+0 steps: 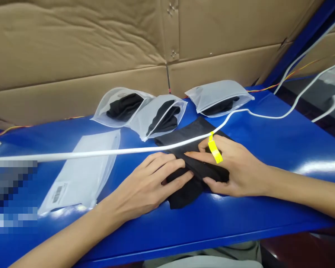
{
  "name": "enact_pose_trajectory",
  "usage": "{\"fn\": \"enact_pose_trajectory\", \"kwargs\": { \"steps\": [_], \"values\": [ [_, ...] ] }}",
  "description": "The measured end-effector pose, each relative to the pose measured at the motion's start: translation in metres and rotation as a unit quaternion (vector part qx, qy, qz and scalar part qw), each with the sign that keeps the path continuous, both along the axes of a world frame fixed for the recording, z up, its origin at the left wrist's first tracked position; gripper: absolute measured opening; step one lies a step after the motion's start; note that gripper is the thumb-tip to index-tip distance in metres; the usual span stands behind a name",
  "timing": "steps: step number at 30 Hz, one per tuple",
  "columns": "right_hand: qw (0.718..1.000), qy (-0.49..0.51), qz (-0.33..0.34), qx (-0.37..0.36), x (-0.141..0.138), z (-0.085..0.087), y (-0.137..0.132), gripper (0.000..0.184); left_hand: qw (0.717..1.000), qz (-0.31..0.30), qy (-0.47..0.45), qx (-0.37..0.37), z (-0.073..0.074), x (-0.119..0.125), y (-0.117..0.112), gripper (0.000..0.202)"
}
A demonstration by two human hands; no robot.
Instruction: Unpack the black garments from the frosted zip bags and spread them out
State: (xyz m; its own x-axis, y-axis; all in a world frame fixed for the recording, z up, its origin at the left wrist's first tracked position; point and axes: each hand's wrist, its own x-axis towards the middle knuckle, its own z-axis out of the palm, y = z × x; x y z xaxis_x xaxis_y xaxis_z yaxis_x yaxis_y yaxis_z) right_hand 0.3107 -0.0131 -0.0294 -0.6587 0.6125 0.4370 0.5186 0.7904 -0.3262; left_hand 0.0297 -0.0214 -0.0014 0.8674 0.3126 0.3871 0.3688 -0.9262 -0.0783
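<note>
Work from left to right across the blue table (270, 219). At the near left edge, a pixelated patch (12, 195) hides part of the view. Just right of it lies the flat bag (78, 169), a frosted pouch with a barcode label (57, 194) at its near end.

Two frosted bags sit at the far side, touching each other. The first bag (123, 96) and the second bag (169, 107) each show black fabric (124, 107) inside. The third bag (217, 95) lies apart from them, farther right, with dark fabric at its open edge.

The black cloth (197, 175) lies at the table's centre, near you, folded unevenly. Your left hand (141, 186) rests on its left end, with the fingers together, slightly curved and pressing down; you cannot tell whether they grip it. Your right hand (234, 167) is on its right end, with the fingers and thumb closed on a fold from above and below.

The white cable (100, 152) runs across the table, passing over the far part of the cloth. A yellow tag (214, 149) hangs from the cable onto your right hand's fingers (203, 147). A cardboard wall (72, 37) stands along the far edge.
</note>
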Motion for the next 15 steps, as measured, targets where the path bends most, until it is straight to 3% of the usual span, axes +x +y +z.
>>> {"fn": "enact_pose_trajectory", "kwargs": {
  "steps": [4, 7, 10, 15],
  "values": [
    [0.998, 0.051, -0.023, -0.041, 0.003, 0.005, 0.002, 0.030, 0.999, -0.006, 0.027, -0.035, -0.002, -0.003, 0.003, 0.045],
    [0.979, 0.100, -0.107, -0.142, 0.006, 0.012, 0.005, 0.018, 0.999, -0.012, 0.024, -0.045, 0.000, -0.006, 0.006, 0.040],
    [0.927, 0.182, -0.175, -0.277, 0.008, 0.020, 0.009, 0.012, 0.997, -0.029, 0.019, -0.066, 0.005, -0.012, 0.011, 0.038],
    [0.800, 0.348, -0.186, -0.452, 0.009, 0.026, 0.016, 0.022, 0.989, -0.015, 0.027, -0.146, 0.013, -0.021, 0.014, 0.048]
  ]
}}
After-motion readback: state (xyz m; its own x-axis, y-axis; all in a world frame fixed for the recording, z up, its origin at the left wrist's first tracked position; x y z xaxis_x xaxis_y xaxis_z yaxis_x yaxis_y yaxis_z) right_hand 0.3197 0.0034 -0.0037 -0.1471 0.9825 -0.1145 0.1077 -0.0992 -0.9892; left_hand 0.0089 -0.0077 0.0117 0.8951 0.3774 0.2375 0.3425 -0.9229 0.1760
